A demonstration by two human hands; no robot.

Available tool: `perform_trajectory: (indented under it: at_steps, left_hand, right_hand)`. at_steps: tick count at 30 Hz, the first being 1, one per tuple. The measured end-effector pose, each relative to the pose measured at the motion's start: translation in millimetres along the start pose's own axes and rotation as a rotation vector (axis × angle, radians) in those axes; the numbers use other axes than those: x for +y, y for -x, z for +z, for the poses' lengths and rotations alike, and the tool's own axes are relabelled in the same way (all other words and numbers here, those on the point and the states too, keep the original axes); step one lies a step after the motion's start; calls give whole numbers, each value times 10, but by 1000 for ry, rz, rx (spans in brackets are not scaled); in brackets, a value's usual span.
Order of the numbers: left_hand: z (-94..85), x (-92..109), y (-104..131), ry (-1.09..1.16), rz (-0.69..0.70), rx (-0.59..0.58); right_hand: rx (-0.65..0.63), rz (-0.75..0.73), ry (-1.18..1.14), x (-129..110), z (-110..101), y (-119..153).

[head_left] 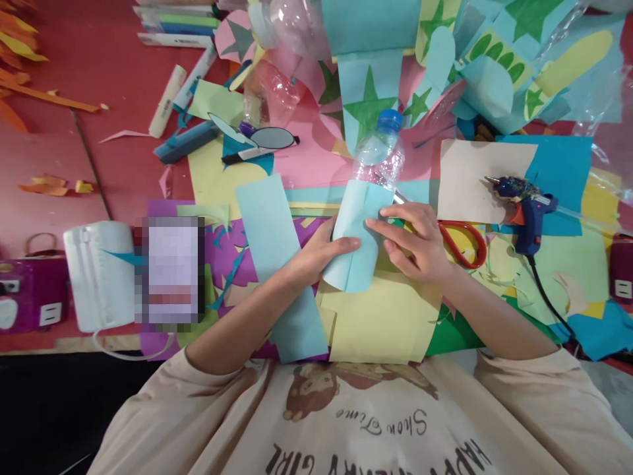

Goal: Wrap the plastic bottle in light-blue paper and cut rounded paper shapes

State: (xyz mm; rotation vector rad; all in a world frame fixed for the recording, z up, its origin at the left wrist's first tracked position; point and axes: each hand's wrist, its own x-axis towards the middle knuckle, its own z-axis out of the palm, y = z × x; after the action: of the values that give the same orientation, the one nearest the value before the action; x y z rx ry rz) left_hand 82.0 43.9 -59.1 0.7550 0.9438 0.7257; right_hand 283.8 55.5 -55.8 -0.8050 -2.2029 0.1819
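Observation:
A clear plastic bottle (380, 158) with a blue cap lies tilted away from me, its lower part wrapped in light blue paper (363, 204). My left hand (321, 254) grips the wrapped bottle from the left, thumb across the paper. On the right side, my right hand (418, 243) touches the paper near its overlapping edge with fingertips, fingers apart. Under my left forearm is a long light blue paper strip (270, 224). Red-handled scissors (465, 244) lie just right of my right hand, their blades partly hidden.
A blue glue gun (529, 214) with a black cord rests on paper at right. A phone (173, 270) and a white case-like device (101, 277) are at left. Markers (175, 30) and paper cut-outs with green stars (368, 99) spread across the back.

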Motion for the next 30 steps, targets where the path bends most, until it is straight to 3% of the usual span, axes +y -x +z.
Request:
perform_trajectory:
  at_steps: [5,9,13,16,20,24,30]
  left_hand:
    - [13,37,24,-106,-15,-22]
    - [18,23,26,-99,-12,-12]
    - [-5,-74,2,17,-32,86]
    - [-22,-146,-28,94,6,108]
    - [-6,-169,-61,-25,217,101]
    - [0,-133,-78,-42,311,58]
    - [-96,-42,-82,48,366,213]
  right_hand:
    - [26,26,26,9,-13,-20]
    - [66,112,-96,0,-37,-28]
    - [116,346,-379,-25,-19,0]
    - [-16,602,-626,-65,5,14]
    - [-202,782,-776,-122,0,-15]
    - [-263,760,-706,-135,-19,-48]
    - [-321,689,-562,-139,-4,-25]
